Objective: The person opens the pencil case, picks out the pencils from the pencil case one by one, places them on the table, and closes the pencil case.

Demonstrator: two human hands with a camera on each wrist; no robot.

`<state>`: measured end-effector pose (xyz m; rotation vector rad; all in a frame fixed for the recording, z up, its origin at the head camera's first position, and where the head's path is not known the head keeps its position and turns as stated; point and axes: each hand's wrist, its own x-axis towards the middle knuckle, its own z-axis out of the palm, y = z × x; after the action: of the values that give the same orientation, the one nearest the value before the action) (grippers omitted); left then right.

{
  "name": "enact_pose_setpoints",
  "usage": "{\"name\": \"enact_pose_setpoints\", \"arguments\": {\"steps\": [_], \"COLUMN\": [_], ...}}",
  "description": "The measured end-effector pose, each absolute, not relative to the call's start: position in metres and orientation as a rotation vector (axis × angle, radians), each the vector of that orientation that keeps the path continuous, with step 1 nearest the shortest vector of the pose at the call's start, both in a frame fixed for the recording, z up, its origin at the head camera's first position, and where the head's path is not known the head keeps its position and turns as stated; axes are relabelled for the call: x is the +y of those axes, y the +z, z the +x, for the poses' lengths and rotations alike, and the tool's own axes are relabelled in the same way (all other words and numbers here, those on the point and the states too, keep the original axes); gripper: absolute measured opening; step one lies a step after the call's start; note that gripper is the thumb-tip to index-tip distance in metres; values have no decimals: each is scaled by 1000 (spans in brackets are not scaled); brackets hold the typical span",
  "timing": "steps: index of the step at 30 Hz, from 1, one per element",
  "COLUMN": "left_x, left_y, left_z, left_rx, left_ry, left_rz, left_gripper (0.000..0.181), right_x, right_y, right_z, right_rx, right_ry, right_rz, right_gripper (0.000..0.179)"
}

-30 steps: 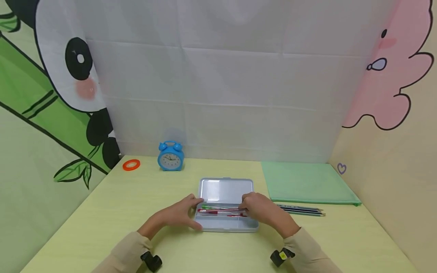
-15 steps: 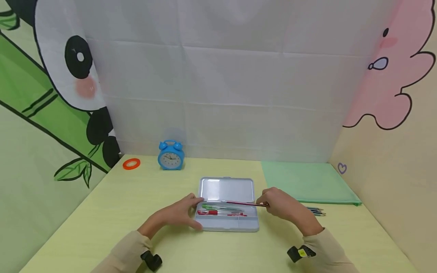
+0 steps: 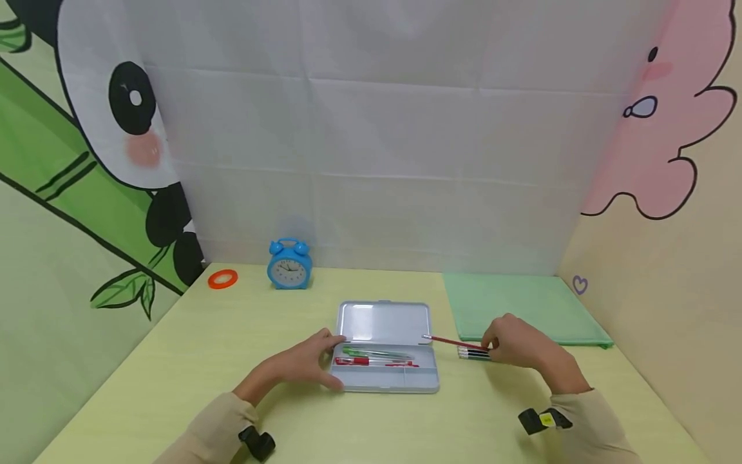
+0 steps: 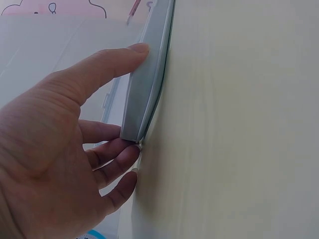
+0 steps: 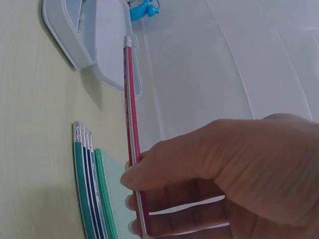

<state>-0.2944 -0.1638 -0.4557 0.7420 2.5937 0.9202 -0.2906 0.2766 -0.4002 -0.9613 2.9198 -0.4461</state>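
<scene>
My left hand (image 3: 307, 362) holds the left end of an open grey pencil case (image 3: 371, 380), thumb at one corner and fingers at the other. A green pen (image 3: 377, 354) and a red pen (image 3: 353, 361) lie inside the case. To the right, my right hand (image 3: 524, 345) pinches a red pencil (image 5: 129, 99) between thumb and fingers. Its eraser end points left toward the case. Several dark and green pencils (image 3: 472, 354) lie side by side on the table, just below the right hand and partly hidden by it.
A green cloth-like sheet (image 3: 522, 303) lies behind the pencils at the back right. At the back left stand a blue alarm clock (image 3: 290, 265) and an orange ring (image 3: 223, 279). A white sheet (image 3: 371, 129) closes off the table's rear.
My right hand has lifted the red pencil out of the case and carried it right, over the row of pencils. My left hand has stayed on the case.
</scene>
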Motion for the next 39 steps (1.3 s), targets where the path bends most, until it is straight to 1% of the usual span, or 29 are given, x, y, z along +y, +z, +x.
{"name": "enact_pose_setpoints", "arguments": {"steps": [2, 4, 7, 11, 18, 21, 26, 31, 39], "left_x": [-164, -163, -162, -162, -164, -164, -164, -164, -164], "left_y": [-456, -456, -456, -456, -456, -455, -454, -455, -457], "left_z": [-295, -295, -295, -295, -293, -292, -292, -292, -295], "left_rx": [2589, 2582, 2579, 2586, 2580, 2585, 2588, 2589, 2589], "left_ry": [931, 944, 959, 945, 952, 949, 947, 938, 941], "left_rz": [744, 747, 743, 733, 748, 763, 754, 754, 784], "left_gripper": [94, 94, 94, 93, 93, 92, 92, 93, 93], "right_x": [283, 290, 301, 311, 316, 318, 320, 321, 324], "right_y": [-399, -398, -399, -404, -415, -413, -410, -411, -419], "right_z": [-290, -289, -287, -286, -292, -293, -293, -294, -296], "right_rx": [2895, 2876, 2845, 2792, 2768, 2771, 2788, 2804, 2841], "right_ry": [-473, -496, -509, -504, -497, -489, -420, -350, -319], "right_rz": [-928, -886, -742, -583, -553, -532, -455, -445, -456], "right_gripper": [20, 25, 31, 31, 40, 38, 31, 26, 28]}}
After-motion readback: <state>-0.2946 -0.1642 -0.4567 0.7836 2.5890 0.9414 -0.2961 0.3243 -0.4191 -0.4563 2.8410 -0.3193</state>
